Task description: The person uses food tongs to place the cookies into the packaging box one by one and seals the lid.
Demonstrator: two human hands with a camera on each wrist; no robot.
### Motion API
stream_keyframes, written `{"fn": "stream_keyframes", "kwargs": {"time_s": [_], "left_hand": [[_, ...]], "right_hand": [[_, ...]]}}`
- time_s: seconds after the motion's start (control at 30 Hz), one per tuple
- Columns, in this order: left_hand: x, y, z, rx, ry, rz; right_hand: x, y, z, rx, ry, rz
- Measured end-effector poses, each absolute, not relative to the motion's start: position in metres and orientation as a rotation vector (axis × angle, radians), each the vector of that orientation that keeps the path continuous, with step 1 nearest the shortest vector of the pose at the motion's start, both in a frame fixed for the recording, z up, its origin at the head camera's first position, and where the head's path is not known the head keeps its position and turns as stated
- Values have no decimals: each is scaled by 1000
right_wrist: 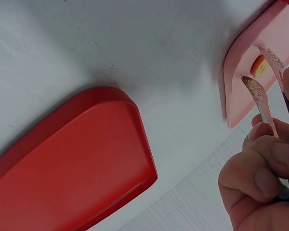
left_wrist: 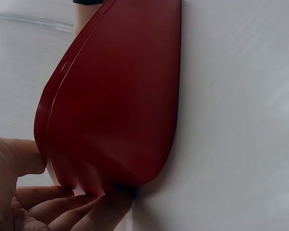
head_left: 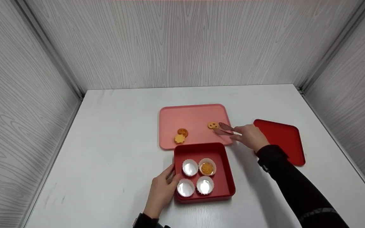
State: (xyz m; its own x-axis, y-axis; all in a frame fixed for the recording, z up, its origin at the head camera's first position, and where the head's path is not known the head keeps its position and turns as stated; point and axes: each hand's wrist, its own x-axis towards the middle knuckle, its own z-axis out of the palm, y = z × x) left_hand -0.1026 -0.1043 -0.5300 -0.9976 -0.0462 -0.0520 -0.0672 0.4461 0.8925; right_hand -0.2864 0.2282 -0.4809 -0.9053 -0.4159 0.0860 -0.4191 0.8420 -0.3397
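My right hand grips a pair of small tongs with perforated tips. Those tips stand apart beside a pretzel-shaped cookie on the pink tray. Two more cookies, one a scalloped yellow cookie and the other a browner round cookie, lie overlapping at the tray's left. With thumb and fingers, my left hand holds the left side of a red square box. Inside it sit several white paper cups; the back right one contains a swirled cookie.
At the right, partly behind my right hand and sleeve, lies a red lid with a raised rim. The box's back edge meets the pink tray's front edge in the head view. Grey wood-grain panels wall the white table at the back and both sides.
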Motion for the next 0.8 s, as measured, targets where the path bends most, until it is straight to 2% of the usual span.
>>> {"fn": "stream_keyframes", "kwargs": {"time_s": [0.57,0.8], "left_hand": [[-102,-104,-528,-117,2641,1652],[-102,-103,-528,-118,2656,1648]], "right_hand": [[-304,223,-479,773,-2998,514],[-304,216,-476,705,-3069,448]]}}
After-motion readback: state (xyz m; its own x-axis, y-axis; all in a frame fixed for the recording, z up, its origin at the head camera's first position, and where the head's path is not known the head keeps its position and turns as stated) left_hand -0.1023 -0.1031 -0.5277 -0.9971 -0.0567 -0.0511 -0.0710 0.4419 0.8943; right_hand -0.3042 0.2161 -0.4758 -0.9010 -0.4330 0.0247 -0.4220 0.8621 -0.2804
